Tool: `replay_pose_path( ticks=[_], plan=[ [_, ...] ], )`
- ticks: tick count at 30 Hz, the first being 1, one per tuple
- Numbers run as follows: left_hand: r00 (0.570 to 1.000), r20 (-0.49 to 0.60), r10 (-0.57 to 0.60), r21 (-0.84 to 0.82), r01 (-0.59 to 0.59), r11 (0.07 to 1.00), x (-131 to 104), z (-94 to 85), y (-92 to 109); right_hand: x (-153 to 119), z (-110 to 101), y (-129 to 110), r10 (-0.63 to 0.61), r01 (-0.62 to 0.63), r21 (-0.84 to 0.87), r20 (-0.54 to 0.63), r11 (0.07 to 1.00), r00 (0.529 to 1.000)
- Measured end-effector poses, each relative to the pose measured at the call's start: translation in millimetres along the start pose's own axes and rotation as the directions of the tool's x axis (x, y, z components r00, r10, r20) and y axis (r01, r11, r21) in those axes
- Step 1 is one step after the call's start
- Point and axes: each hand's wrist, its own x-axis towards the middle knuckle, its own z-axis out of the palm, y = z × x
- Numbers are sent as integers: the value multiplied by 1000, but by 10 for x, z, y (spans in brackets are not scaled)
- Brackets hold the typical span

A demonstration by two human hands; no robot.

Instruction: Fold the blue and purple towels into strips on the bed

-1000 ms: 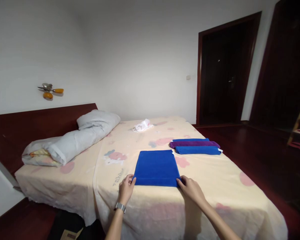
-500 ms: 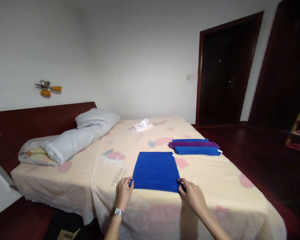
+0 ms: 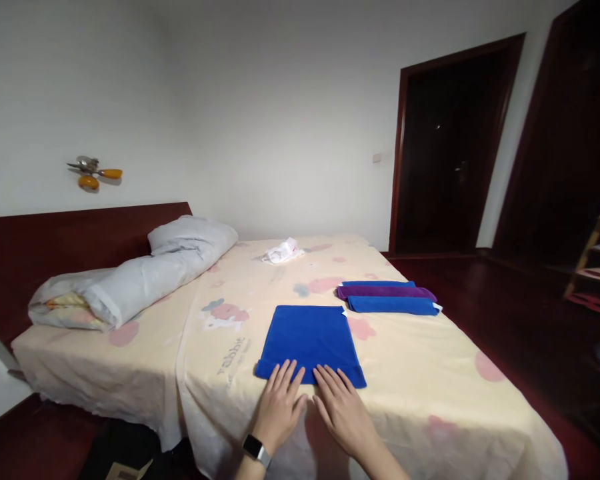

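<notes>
A blue towel lies flat on the bed, its near edge turned over in a narrow fold. My left hand rests with spread fingers on the left part of that folded edge. Beside it, my right hand lies flat on the same edge, fingers stretched out. Neither hand grips anything. Farther off to the right sit rolled towels: a purple one between two blue ones, the nearer blue roll having a white tag at its end.
A folded grey quilt lies on the bed's left side by the dark headboard. Toward the far edge is a crumpled white plastic bag. The patterned sheet hangs over the bed's near side. A cardboard box stands on the floor.
Both hands have let go of the towel's near corners and moved inward, now lying flat on its near edge. That edge has been folded over. The view has shifted slightly.
</notes>
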Motion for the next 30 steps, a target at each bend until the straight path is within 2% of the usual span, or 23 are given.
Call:
replay_pose_path(
  ticks=[5, 9, 12, 15, 19, 24, 27, 30],
  plan=[
    [996, 41, -77, 21, 76, 997, -272, 20, -393, -240, 53, 339, 38, -38, -73, 6, 997, 999],
    [984, 25, -174, -33, 175, 984, -440, -14, -672, -455, -61, 562, 113, -112, -30, 36, 993, 993],
    [967, 24, -253, -118, 254, 960, -460, -56, -818, -476, -164, 620, 133, -138, 42, 103, 989, 986],
    [954, 10, -299, -208, 295, 933, -405, -110, -894, -374, -259, 655, 193, -214, 110, 173, 971, 966],
    [952, 0, -307, -304, 292, 907, -283, -172, -924, -199, -350, 748, 230, -284, 197, 258, 938, 938],
    [948, 7, -319, -373, 299, 878, -198, -151, -980, -151, -348, 855, 266, -349, 303, 283, 887, 921],
    [923, -9, -385, -417, 346, 840, -198, -87, -1044, -170, -299, 898, 326, -416, 399, 276, 817, 904],
    [881, -2, -472, -476, 414, 776, -165, -18, -1116, -130, -235, 977, 422, -530, 466, 323, 708, 847]
  ],
)
